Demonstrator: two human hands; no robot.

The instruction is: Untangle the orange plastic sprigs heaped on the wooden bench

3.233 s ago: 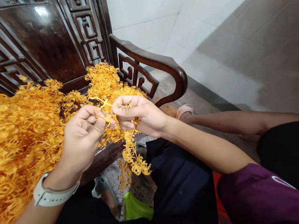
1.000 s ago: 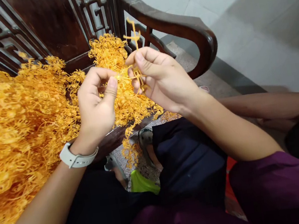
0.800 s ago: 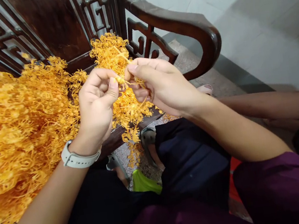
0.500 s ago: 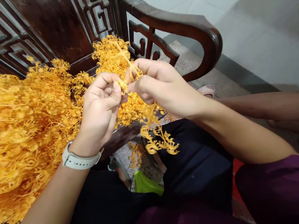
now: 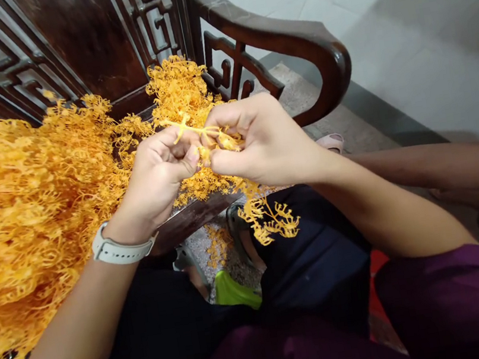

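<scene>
My left hand [image 5: 159, 170], with a pale watch strap [image 5: 124, 250] at the wrist, is closed in a pinch on a small yellow-orange floret. Close beside it, my right hand [image 5: 260, 137] is closed around a yellow-orange plastic flower sprig [image 5: 275, 219]. The sprig's thin forked stem lies over the fingertips of both hands, and its curly lower heads hang below my right hand over my knee. Behind the hands, a pile of the same sprigs [image 5: 181, 92] rests on the dark wooden bench seat [image 5: 195, 219]. The fingertips partly hide what they pinch.
A much larger heap of orange sprigs [image 5: 25, 223] fills the left side. A carved wooden armrest [image 5: 309, 43] curves at the right. Orange bits [image 5: 217, 246] lie on the floor near a green object [image 5: 236, 291]. Another person's limb [image 5: 436, 168] reaches in at right.
The sprig's stem has tipped from nearly upright to lying leftward across my fingers. Its hanging heads have shifted right and spread. Both hands still meet at the same place.
</scene>
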